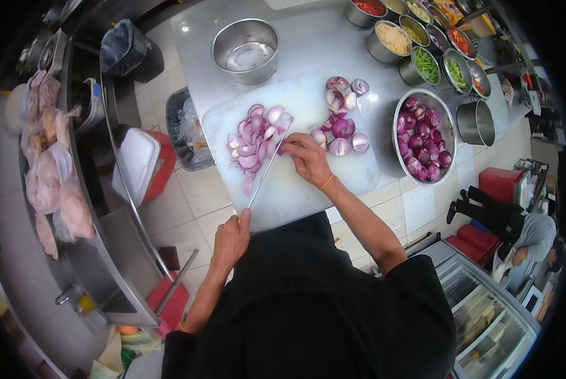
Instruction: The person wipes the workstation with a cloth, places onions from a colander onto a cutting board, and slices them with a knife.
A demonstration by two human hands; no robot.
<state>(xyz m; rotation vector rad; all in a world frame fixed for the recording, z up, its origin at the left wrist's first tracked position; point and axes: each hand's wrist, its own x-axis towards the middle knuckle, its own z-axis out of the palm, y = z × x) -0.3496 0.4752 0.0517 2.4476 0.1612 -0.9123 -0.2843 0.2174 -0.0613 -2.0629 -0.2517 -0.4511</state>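
Observation:
My left hand [231, 239] is closed round the handle of a knife [270, 165], whose blade reaches up and right across a white cutting board [295, 208]. My right hand [305, 155] has its fingers bent down on a piece of red onion [281, 147], right beside the blade; the fingertips partly hide it. Left of the knife lies a heap of sliced onion [252, 140]. Peeled and halved onions [343, 128] sit on the board beyond my right hand. An open steel pot [245, 50] stands just past the board's far edge.
A colander [399, 136] of whole red onions stands to the right. Several steel pots with cut vegetables, such as green pieces [426, 65], fill the far right. Black bins [188, 129] and a sink counter [121, 259] lie left. Another person [517, 230] is at right.

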